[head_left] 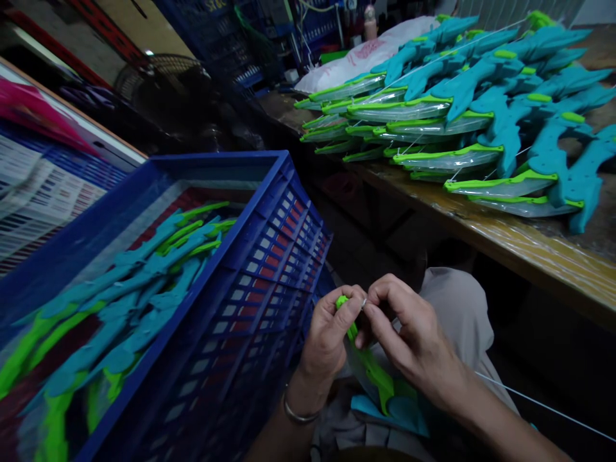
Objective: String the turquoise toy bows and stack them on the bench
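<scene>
Over my lap, my left hand (331, 330) grips the bright green tip of a toy bow (378, 375) between thumb and fingers. The bow's green limb slants down to a teal middle part resting against my legs. My right hand (407, 324) is closed beside the tip, its thumb and forefinger pinching the end of a white string (364, 301). The two hands nearly touch. Part of the limb is hidden behind my right fingers. A length of white cord runs from behind my right forearm toward the lower right.
On my left stands a blue plastic crate (283, 256) with several teal-and-green bows (144, 269) inside. A wooden table (486, 224) at right carries stacked strung bows (500, 109) and a white sack (360, 58). A dark fan (158, 77) stands behind the crate.
</scene>
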The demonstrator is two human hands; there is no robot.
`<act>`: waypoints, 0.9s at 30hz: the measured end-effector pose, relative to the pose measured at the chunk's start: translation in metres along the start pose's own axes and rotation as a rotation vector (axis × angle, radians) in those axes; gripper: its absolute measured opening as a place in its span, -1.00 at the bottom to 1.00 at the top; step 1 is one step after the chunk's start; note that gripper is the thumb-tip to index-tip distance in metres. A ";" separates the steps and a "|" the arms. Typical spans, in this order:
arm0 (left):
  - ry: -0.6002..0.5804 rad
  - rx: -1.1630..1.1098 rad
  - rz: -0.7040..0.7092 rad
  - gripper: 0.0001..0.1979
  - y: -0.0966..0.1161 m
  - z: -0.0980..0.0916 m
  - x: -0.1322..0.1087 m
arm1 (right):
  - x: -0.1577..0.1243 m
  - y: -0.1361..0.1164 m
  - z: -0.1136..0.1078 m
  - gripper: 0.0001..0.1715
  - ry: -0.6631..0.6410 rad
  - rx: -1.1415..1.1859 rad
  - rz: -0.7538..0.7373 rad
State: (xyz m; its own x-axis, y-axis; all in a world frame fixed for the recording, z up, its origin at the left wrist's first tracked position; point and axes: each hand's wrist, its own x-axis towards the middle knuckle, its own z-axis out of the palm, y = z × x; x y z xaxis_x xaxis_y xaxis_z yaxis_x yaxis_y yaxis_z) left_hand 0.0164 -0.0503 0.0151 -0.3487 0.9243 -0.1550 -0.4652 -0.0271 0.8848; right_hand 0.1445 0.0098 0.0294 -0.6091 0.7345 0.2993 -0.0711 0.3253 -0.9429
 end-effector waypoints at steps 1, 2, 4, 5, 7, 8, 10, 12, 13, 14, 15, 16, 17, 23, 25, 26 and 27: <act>-0.007 -0.006 -0.002 -0.64 0.000 0.000 0.000 | 0.000 0.000 -0.001 -0.80 -0.013 0.069 0.046; -0.023 -0.016 -0.001 -0.65 -0.001 0.000 0.000 | 0.001 0.000 -0.002 -0.77 -0.027 0.156 0.106; -0.063 -0.036 0.000 -0.65 -0.001 0.000 0.000 | 0.002 -0.002 -0.004 -0.72 -0.051 0.332 0.219; -0.077 -0.043 -0.002 -0.65 -0.002 0.000 0.001 | 0.002 -0.002 -0.005 -0.70 -0.063 0.399 0.257; -0.088 -0.047 -0.005 -0.63 -0.002 0.001 0.001 | 0.002 -0.004 -0.008 -0.68 -0.077 0.458 0.277; -0.088 -0.042 -0.007 -0.63 -0.001 0.001 0.002 | 0.002 -0.004 -0.009 -0.69 -0.076 0.452 0.267; -0.079 -0.029 -0.008 -0.64 -0.001 0.002 0.002 | 0.000 -0.004 -0.010 -0.77 -0.059 0.366 0.220; -0.047 -0.017 -0.010 -0.64 -0.001 0.003 0.002 | -0.001 -0.002 -0.009 -0.85 -0.029 0.216 0.128; -0.029 -0.015 -0.015 -0.64 -0.001 0.003 0.002 | -0.001 -0.001 -0.008 -0.88 -0.011 0.137 0.070; -0.018 -0.015 -0.019 -0.64 -0.002 0.003 0.002 | -0.001 0.000 -0.006 -0.91 0.007 0.066 0.011; -0.020 -0.014 -0.023 -0.64 -0.002 0.003 0.001 | 0.000 0.001 -0.006 -0.96 0.024 0.010 -0.043; -0.030 -0.009 -0.025 -0.65 -0.003 0.004 0.001 | 0.002 0.000 -0.005 -0.95 0.034 -0.036 -0.082; -0.046 -0.002 -0.023 -0.65 -0.003 0.004 0.001 | 0.003 0.000 -0.006 -0.91 0.034 -0.080 -0.105; -0.097 -0.003 0.027 -0.65 -0.001 0.004 0.003 | -0.013 -0.016 -0.034 -0.83 -0.045 -0.443 -0.137; -0.142 -0.023 0.033 -0.65 -0.002 0.005 0.005 | -0.027 -0.024 -0.040 -0.79 -0.069 -0.588 -0.127; -0.184 -0.036 0.037 -0.66 -0.003 0.007 0.005 | -0.033 -0.028 -0.041 -0.75 -0.070 -0.668 -0.143; -0.235 -0.052 0.038 -0.66 -0.004 0.010 0.005 | -0.038 -0.032 -0.040 -0.73 -0.059 -0.758 -0.180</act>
State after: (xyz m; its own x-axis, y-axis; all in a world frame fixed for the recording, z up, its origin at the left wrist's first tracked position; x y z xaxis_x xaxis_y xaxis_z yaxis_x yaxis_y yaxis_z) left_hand 0.0244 -0.0418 0.0153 -0.1710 0.9852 -0.0100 -0.4983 -0.0778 0.8635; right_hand 0.2014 -0.0049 0.0544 -0.6821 0.6054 0.4101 0.3733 0.7706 -0.5166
